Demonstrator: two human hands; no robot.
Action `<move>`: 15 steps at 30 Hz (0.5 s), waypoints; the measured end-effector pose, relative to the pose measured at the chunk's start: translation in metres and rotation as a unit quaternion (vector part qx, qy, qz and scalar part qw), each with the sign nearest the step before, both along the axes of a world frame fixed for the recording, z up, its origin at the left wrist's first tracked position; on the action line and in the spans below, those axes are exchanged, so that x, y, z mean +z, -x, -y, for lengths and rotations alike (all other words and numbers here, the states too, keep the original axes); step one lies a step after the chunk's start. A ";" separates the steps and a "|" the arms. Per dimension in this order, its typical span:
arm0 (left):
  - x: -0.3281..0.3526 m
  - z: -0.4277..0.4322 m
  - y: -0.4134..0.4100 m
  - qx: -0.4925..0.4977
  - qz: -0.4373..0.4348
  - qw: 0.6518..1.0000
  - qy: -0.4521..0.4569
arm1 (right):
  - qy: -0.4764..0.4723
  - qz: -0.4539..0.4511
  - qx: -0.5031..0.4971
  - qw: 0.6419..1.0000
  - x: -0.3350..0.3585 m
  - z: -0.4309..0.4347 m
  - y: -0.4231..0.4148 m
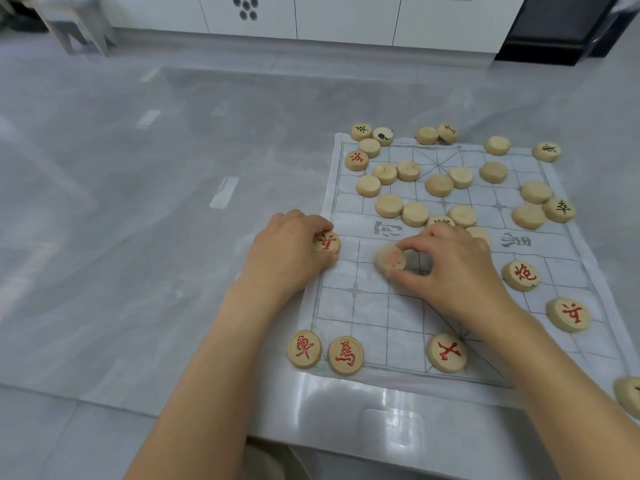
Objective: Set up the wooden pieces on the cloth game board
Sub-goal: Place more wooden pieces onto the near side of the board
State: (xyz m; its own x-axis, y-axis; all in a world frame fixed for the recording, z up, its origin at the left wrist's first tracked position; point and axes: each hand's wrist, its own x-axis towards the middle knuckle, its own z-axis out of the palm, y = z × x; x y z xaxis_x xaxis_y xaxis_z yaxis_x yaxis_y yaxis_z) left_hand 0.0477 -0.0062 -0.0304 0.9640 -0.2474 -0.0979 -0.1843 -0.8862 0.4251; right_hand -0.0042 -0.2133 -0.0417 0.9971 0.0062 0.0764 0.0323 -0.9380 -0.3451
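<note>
A white cloth game board [391,317] with a printed grid lies on a glossy table. My left hand [287,251] holds a round wooden piece with a red character [327,242] at the board's left edge. My right hand [453,268] pinches a blurred wooden piece [390,259], tilted up off the cloth near mid-board. Red-marked pieces sit face up near me: two at the near-left corner [304,348] [345,355], one on the near row [446,352], two at the right [520,275] [569,314]. Several blank-side-up pieces [439,185] crowd the far half.
The table's near edge [391,441] runs just below the cloth. Another piece [628,396] lies off the cloth at the right frame edge. Beyond the table are a grey tiled floor, white cabinets [346,19] and a stool [76,26] at far left.
</note>
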 end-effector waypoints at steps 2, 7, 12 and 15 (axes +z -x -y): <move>0.000 -0.002 0.001 0.003 -0.005 1.000 -0.004 | 0.004 0.001 0.000 1.000 -0.003 -0.001 0.000; 0.000 -0.004 0.002 0.006 -0.013 1.000 0.010 | 0.003 -0.002 -0.010 1.000 -0.004 -0.002 0.002; -0.002 -0.002 0.003 0.011 -0.026 1.000 -0.004 | 0.023 -0.025 -0.017 0.999 0.000 -0.002 0.003; -0.003 -0.002 0.003 0.007 -0.032 0.999 -0.014 | 0.025 -0.025 -0.021 0.999 0.003 -0.003 0.003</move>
State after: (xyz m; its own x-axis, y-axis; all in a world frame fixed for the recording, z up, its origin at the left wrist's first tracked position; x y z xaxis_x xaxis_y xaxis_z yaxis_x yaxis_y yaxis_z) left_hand 0.0442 -0.0041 -0.0337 0.9588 -0.2301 -0.1666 -0.1446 -0.9002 0.4108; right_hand -0.0075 -0.2101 -0.0390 0.9991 -0.0322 0.0265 -0.0229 -0.9542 -0.2981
